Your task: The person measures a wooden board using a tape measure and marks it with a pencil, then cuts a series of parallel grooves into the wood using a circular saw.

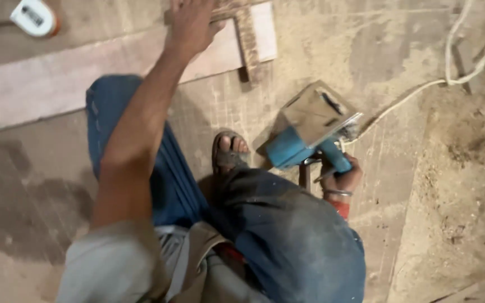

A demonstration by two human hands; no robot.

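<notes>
At the near edge, bent knees in dusty blue trousers (287,235) and a grey shirt (113,264) are seen from above. Just right of the knee, the right hand (341,177) is closed around the blue handle of a power saw (310,126), which is tilted so that its metal base plate faces up; red and metal bangles are worn at the wrist. A white cord (456,73) is trailed from the saw to the far right over a sawdust-covered floor (450,168). A sandalled foot (230,151) is set left of the saw. Farther off, the left hand (189,25) is laid flat, fingers spread, on a pale plank (57,84). At far left, a tape measure (35,17) is lying.
</notes>
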